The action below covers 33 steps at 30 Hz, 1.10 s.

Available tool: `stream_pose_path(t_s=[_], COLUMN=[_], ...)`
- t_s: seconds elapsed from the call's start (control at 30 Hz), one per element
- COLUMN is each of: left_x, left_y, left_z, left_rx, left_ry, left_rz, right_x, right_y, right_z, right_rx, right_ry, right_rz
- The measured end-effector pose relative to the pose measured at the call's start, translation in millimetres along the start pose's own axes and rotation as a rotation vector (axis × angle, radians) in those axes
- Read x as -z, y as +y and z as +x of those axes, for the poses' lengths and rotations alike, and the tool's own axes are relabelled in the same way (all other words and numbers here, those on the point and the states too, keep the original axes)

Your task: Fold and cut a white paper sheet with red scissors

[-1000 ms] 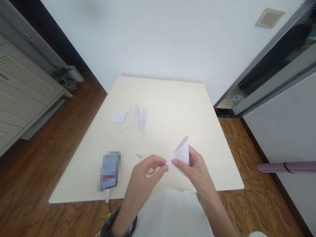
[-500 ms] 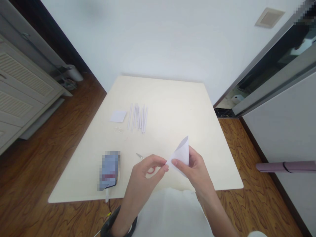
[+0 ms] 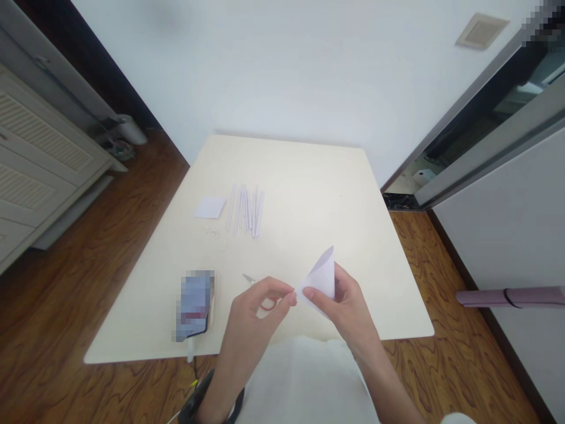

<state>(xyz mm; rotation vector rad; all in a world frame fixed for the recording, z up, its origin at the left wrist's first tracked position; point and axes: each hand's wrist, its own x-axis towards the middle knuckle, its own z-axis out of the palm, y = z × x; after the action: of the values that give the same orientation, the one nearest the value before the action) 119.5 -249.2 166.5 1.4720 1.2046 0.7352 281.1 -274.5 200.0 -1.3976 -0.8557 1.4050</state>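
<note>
A sheet of white paper (image 3: pixel 323 277), curled into a cone, is up in front of me above the table's near side. My right hand (image 3: pixel 348 300) grips it, thumb on the near face and the other fingers behind. At the cone's narrow left end, my left hand (image 3: pixel 265 303) pinches with thumb and forefinger around the paper's pointed tip. Beneath my left hand lie scissors (image 3: pixel 268 305) with red handles, partly hidden by the fingers; one blade points up and left.
Several thin white paper sticks (image 3: pixel 247 212) lie in a row on the cream table (image 3: pixel 309 176). Left of them are a square of white paper (image 3: pixel 210 207) and small scraps (image 3: pixel 213 232). A phone (image 3: pixel 194 306) with a cable rests near the left edge.
Both hands and the paper cone have shifted very slightly left in the view. My grip on the paper looks the same, and the things on the table have stayed put.
</note>
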Motion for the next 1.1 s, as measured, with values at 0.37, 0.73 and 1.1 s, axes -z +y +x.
stream_pose_path(t_s=[0.37, 0.73, 1.1], left_x=[3.6, 13.5, 8.6], left_y=[5.9, 0.8, 5.8], left_z=[-0.4, 0.5, -1.5], left_rx=[-0.004, 0.012, -0.02], left_ry=[0.044, 0.027, 0.07], left_rz=[0.048, 0.126, 0.115], right_x=[13.4, 21.3, 21.4], right_y=[8.4, 8.4, 17.9], right_z=[4.0, 7.4, 9.2], right_rx=[0.099, 0.125, 0.16], right_ry=[0.024, 0.073, 0.142], right_rz=[-0.035, -0.036, -0.035])
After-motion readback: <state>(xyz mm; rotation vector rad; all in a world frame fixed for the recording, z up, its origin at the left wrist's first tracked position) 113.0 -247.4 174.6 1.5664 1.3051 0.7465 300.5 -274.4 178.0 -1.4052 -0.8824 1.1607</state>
